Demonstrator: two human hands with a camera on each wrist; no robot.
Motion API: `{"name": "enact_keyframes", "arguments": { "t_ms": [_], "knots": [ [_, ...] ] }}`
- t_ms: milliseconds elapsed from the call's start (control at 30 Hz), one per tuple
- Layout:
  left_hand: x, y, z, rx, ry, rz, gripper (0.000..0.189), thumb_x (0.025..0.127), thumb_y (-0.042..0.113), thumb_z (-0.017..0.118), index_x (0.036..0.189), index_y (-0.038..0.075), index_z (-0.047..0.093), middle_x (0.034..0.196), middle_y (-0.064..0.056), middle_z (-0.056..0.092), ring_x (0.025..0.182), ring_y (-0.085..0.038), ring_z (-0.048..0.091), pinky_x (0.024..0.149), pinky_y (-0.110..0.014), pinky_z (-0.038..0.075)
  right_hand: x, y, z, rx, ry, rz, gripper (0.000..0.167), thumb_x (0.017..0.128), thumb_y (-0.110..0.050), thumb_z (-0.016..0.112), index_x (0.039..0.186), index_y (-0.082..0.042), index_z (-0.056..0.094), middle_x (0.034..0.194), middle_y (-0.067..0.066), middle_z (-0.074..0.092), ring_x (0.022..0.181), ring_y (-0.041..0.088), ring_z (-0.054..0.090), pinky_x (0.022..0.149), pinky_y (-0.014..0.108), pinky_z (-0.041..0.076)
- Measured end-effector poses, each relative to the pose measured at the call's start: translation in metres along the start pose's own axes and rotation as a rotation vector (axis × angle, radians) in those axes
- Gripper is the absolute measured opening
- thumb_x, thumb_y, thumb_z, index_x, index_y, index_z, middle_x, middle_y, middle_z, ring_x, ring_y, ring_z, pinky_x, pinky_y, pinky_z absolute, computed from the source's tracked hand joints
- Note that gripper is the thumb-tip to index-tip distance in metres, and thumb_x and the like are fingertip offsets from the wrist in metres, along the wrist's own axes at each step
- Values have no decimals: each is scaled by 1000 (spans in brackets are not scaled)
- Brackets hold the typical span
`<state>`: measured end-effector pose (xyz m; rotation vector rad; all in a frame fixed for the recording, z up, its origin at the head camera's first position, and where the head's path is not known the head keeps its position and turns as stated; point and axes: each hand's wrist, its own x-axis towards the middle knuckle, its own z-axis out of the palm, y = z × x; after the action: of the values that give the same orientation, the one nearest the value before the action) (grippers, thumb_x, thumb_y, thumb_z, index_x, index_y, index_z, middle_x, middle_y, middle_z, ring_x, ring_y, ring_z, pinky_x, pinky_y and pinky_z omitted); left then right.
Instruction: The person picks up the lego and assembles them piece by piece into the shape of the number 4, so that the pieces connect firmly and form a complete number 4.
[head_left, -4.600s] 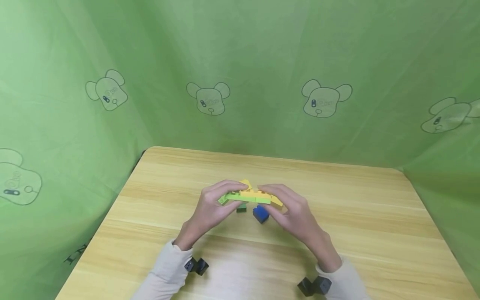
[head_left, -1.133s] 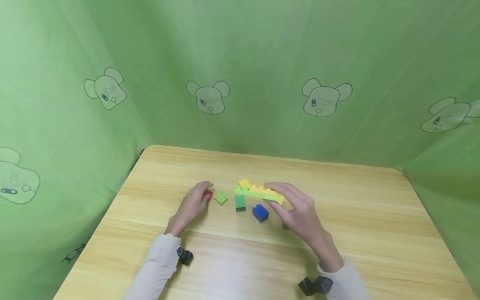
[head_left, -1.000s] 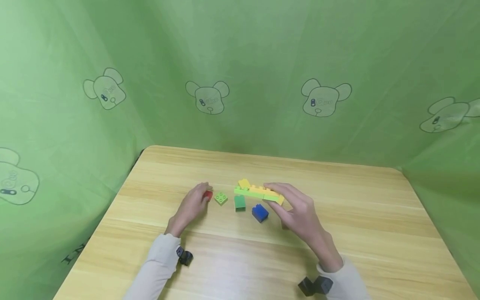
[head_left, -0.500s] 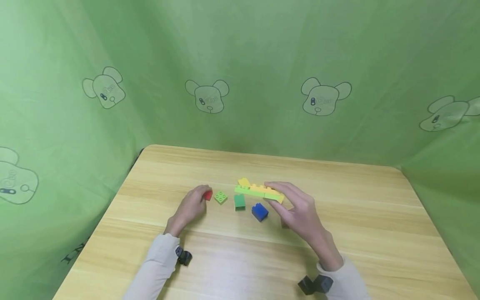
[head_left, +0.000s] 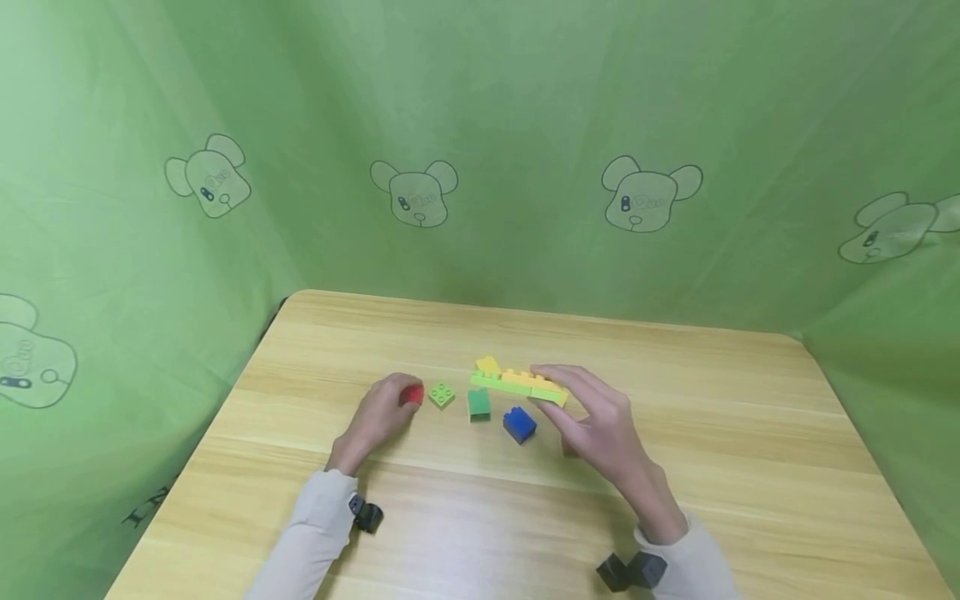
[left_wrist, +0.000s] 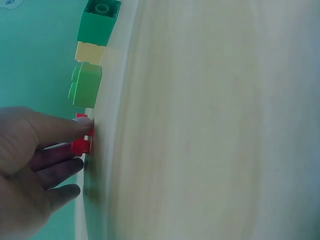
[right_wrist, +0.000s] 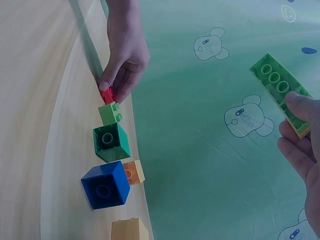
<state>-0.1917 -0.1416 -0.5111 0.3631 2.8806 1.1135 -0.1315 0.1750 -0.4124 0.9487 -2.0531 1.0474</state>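
Observation:
My left hand [head_left: 378, 410] is at the left of the group of toy bricks, thumb and fingers pinching a red brick [head_left: 412, 394] low at the tabletop. In the left wrist view the thumb partly covers this red brick [left_wrist: 81, 145]. My right hand [head_left: 600, 421] grips one end of a joined strip of lime and yellow bricks [head_left: 510, 383] above the table. The right wrist view shows the hollow lime underside of the strip [right_wrist: 278, 86]. Beside the left hand lies a lime brick [head_left: 442, 395], studs up.
A dark green brick [head_left: 479, 406] and a blue brick [head_left: 520, 424] stand on the wooden table [head_left: 465, 508] in front of the strip. A yellow brick [head_left: 488, 365] shows behind the strip. Another yellowish brick [right_wrist: 130, 230] is at the bottom of the right wrist view.
My left hand has let go of the strip and moved left to the red brick. Its fingers have since drawn in around that brick. My right hand keeps the strip almost still.

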Motion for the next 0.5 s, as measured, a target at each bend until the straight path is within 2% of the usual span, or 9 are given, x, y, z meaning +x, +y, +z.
{"name": "enact_keyframes", "arguments": {
  "t_ms": [133, 233, 500],
  "knots": [
    [0, 0, -2, -9, 15, -17, 37, 87, -1, 80, 123, -1, 71, 119, -17, 69, 107, -30, 67, 91, -42, 61, -1, 0, 0, -10, 4, 6, 34, 96, -22, 71, 121, 1, 72, 118, 13, 74, 103, 30, 73, 98, 22, 55],
    [1, 0, -3, -8, 22, -10, 37, 87, 1, 81, 122, -1, 71, 116, -16, 69, 104, -29, 67, 89, -41, 61, -1, 0, -1, -14, 7, 11, 36, 99, -27, 69, 121, 1, 72, 118, 13, 74, 103, 30, 73, 98, 21, 54],
    [2, 2, -5, -20, 51, -5, 40, 88, 9, 83, 125, -1, 70, 113, -15, 69, 103, -28, 66, 89, -41, 60, -1, 1, -1, 3, 1, 12, 34, 94, -19, 73, 122, 1, 71, 119, 13, 74, 103, 30, 73, 98, 22, 55]
  ]
}}
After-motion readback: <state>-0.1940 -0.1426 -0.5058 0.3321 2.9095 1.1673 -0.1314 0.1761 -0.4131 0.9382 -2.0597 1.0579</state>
